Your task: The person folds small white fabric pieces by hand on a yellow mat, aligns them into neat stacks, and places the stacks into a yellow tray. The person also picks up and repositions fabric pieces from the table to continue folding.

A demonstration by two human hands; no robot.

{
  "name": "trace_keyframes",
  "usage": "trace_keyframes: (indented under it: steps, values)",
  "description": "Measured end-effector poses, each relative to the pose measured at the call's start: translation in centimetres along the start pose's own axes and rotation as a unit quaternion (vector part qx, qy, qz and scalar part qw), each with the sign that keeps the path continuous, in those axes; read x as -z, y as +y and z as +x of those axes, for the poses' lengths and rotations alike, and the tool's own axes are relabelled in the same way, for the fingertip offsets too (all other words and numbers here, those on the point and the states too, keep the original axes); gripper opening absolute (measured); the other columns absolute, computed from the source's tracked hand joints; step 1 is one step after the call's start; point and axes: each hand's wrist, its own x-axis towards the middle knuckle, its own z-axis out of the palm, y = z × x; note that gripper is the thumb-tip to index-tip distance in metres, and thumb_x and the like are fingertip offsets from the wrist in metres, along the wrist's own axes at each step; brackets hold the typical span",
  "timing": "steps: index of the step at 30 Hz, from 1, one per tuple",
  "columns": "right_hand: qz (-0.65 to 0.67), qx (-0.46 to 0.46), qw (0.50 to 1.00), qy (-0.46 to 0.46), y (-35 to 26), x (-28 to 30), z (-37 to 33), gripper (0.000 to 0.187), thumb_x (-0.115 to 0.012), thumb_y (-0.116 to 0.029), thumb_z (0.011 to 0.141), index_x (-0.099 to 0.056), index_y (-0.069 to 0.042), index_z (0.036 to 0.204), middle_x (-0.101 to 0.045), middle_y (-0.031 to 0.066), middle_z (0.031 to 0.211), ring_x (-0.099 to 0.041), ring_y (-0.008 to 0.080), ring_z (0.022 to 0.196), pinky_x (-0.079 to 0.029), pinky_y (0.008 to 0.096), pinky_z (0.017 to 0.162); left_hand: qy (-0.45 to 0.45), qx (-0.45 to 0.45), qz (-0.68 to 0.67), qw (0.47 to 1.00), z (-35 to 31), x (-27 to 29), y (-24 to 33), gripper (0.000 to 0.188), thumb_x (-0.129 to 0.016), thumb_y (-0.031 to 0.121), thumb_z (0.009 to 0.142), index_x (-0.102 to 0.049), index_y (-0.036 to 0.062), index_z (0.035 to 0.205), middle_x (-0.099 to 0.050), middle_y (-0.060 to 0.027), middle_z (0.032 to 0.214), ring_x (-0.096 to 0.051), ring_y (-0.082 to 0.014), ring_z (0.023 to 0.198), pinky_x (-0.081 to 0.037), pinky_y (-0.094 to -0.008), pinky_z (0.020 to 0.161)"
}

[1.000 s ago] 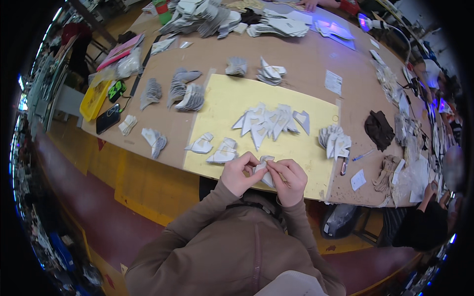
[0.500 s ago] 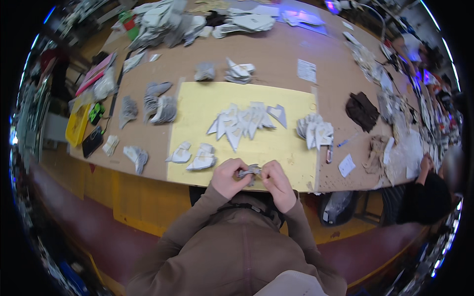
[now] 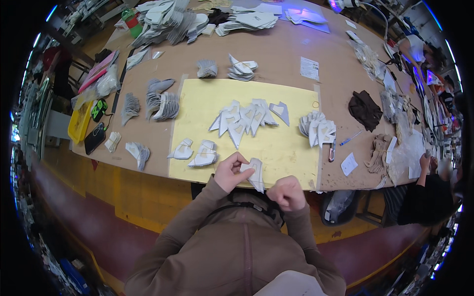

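My left hand [image 3: 229, 172] pinches a small pale grey cut piece [image 3: 256, 173] with a pointed lower end, just in front of the near edge of the yellow mat [image 3: 291, 158]. My right hand [image 3: 286, 193] sits below and to the right of that piece with its fingers curled; whether it grips anything I cannot tell. On the mat lie a fanned row of similar grey pieces [image 3: 247, 116], two more pieces [image 3: 195, 152] at the near left and a small stack [image 3: 317, 129] at the right.
The brown table [image 3: 276, 54] carries more grey stacks [image 3: 160, 101] at the left, large piles [image 3: 170, 22] at the back, a dark brown piece [image 3: 364, 108], a yellow tray [image 3: 80, 122] and a black phone [image 3: 94, 138]. Another person [image 3: 427, 192] works at the right.
My hands were together on the piece at the mat's near edge. Now the right hand has pulled away down and to the right, and the left hand holds the piece alone.
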Motion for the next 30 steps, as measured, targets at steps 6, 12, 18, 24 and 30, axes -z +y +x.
trace_keyframes:
  steps: [6,12,18,24,30]
  values:
    - [0.176,0.136,0.973,-0.067,-2.9,-0.6,-0.3,0.082,-0.055,-0.03,0.099,0.004,-0.029,0.157,-0.048,0.0396,0.115,-0.045,0.0131,0.04,-0.033,0.0191,0.039,0.106,0.0,-0.277,0.955,1.0,0.0,-1.2,0.031,-0.059,0.004,0.095,-0.047,0.0051,0.124,-0.06,-0.0034,0.102,-0.057,-0.0068,0.092,-0.046,-0.023,0.08]
    - [-0.15,0.119,0.976,0.107,-3.6,-1.8,2.5,0.092,-0.063,-0.024,0.094,0.006,-0.025,0.156,-0.043,0.0348,0.134,-0.061,0.0195,0.062,-0.042,0.0203,0.045,0.15,-0.116,0.099,0.977,0.7,1.3,-0.5,0.046,-0.059,0.002,0.092,-0.049,0.0058,0.136,-0.062,-0.0133,0.112,-0.061,-0.0177,0.097,-0.047,-0.0281,0.087]
    - [-0.242,0.056,0.961,0.119,-3.2,-2.4,3.8,0.091,-0.064,-0.017,0.092,0.001,-0.014,0.156,-0.049,0.0265,0.131,-0.062,0.018,0.073,-0.046,0.022,0.056,0.215,-0.094,0.099,0.967,0.9,5.1,0.4,0.036,-0.055,-0.001,0.091,-0.054,0.0011,0.127,-0.062,-0.0124,0.112,-0.062,-0.0201,0.1,-0.047,-0.0298,0.09]
    - [-0.278,0.057,0.95,0.128,-2.9,-3.0,4.8,0.086,-0.063,-0.014,0.092,-0.006,-0.01,0.156,-0.052,0.0239,0.129,-0.062,0.0165,0.08,-0.047,0.0233,0.064,0.317,-0.129,0.082,0.936,0.7,7.1,-0.7,0.031,-0.055,-0.001,0.092,-0.056,-0.0006,0.122,-0.064,-0.0112,0.108,-0.061,-0.0181,0.102,-0.047,-0.0293,0.091]
    - [-0.625,0.103,0.758,0.152,-2.9,-0.5,9.0,0.076,-0.066,-0.01,0.088,-0.024,-0.003,0.151,-0.052,0.0232,0.13,-0.053,0.0303,0.116,-0.04,0.041,0.101,0.218,-0.137,0.118,0.959,-0.5,8.8,-0.6,0.03,-0.052,-0.001,0.092,-0.054,-0.0025,0.122,-0.06,-0.0074,0.11,-0.055,-0.0133,0.105,-0.043,-0.0267,0.094]
